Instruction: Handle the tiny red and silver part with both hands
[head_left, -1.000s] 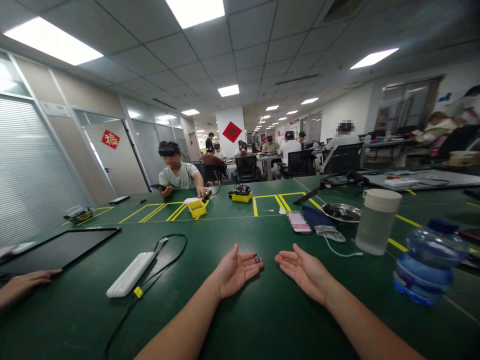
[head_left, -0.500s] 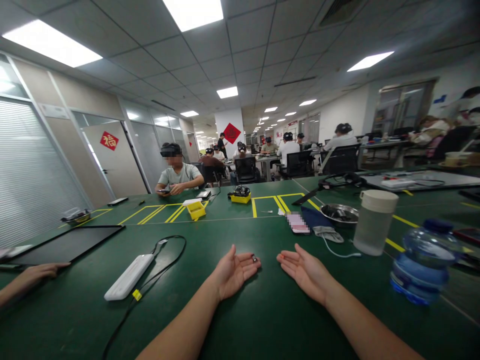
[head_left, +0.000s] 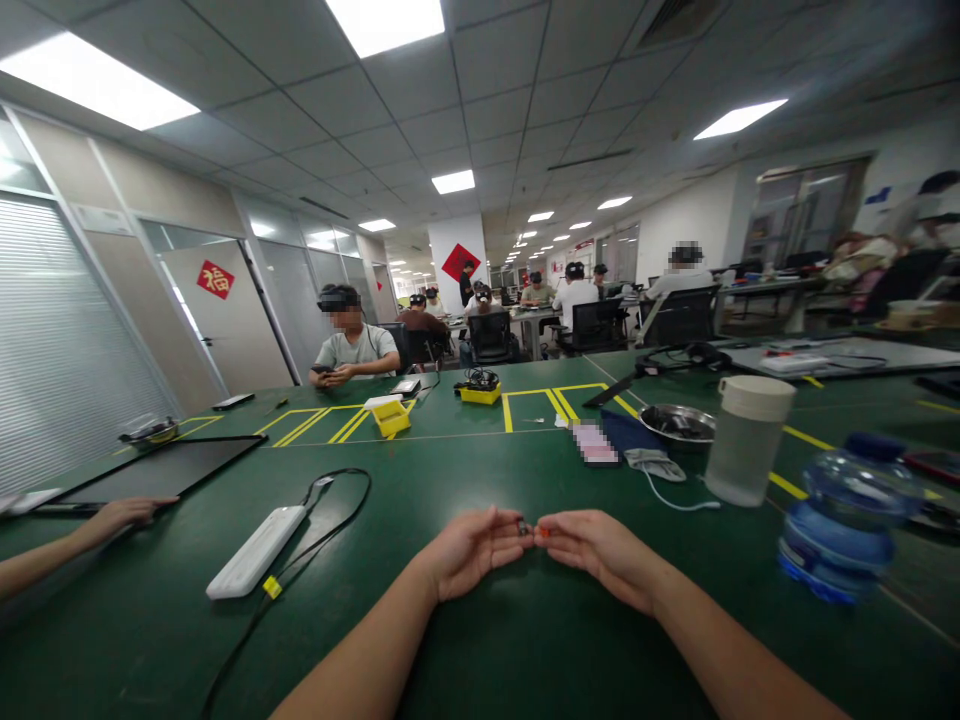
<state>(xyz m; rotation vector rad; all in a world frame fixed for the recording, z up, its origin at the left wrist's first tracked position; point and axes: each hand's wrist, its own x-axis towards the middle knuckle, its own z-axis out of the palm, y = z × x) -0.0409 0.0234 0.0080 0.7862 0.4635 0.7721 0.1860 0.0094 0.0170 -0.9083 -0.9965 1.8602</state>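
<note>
My left hand [head_left: 466, 549] rests on the green table [head_left: 525, 640] with its fingers pinched on a tiny dark part [head_left: 520, 525]. My right hand [head_left: 600, 548] lies just right of it, pinching a tiny red part [head_left: 544, 532]. The two fingertips meet in the middle, so both small parts touch or nearly touch. Both forearms stretch in from the bottom edge.
A white power bank [head_left: 256, 550] with a black cable lies to the left. A frosted jug [head_left: 748, 440], a blue water bottle [head_left: 844, 520] and a metal bowl [head_left: 679, 424] stand right. Another person's hand [head_left: 120, 515] rests by a black tablet [head_left: 157, 473]. A seated person [head_left: 352, 345] faces me across the table.
Both hands turned from palm-up and apart to closed pinches that came together at the fingertips. The other person's hand at the left slid further onto the table.
</note>
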